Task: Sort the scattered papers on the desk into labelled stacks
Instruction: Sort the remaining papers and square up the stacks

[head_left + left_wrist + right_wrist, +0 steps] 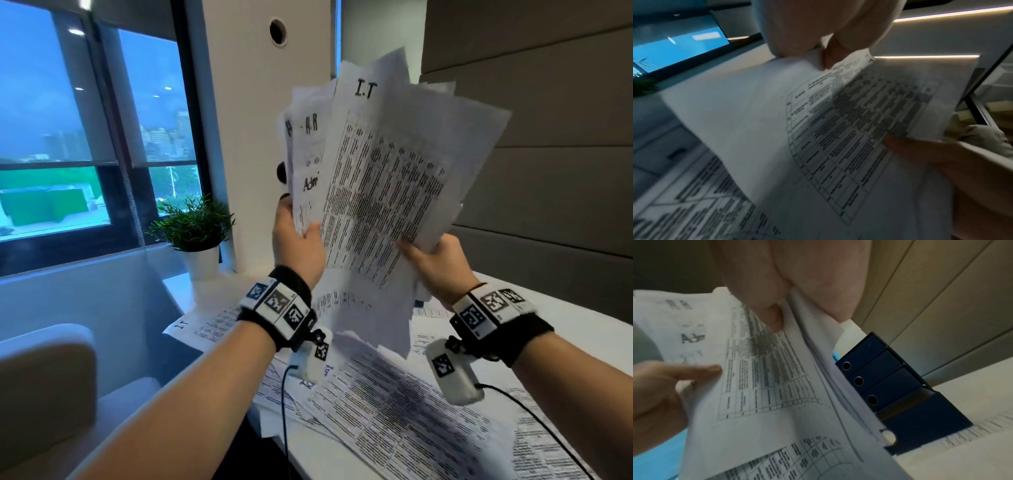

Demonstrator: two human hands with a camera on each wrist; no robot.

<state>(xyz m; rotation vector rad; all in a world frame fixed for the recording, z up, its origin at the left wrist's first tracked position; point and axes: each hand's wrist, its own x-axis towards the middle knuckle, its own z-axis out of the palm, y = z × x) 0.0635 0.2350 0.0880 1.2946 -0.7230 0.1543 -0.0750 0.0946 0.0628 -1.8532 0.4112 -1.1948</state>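
Note:
I hold a fanned bundle of printed papers [380, 192] up in the air above the desk. The front sheet is headed "I.T" [365, 89]; sheets behind it read "H.R" [310, 124] and "Adm". My left hand [297, 236] grips the bundle's lower left edge, thumb in front. My right hand [432, 257] pinches the lower right edge, thumb on the table print. The left wrist view shows the same bundle [818, 129] curving close to the camera; the right wrist view shows the sheets [760, 369] pinched between thumb and fingers.
More printed sheets [394, 404] lie scattered over the white desk [561, 329], one headed "I.T" [205, 327] at its left. A potted plant [197, 236] stands by the window. Dark blue file boxes [890, 382] sit behind the papers. A beige chair [44, 394] is at lower left.

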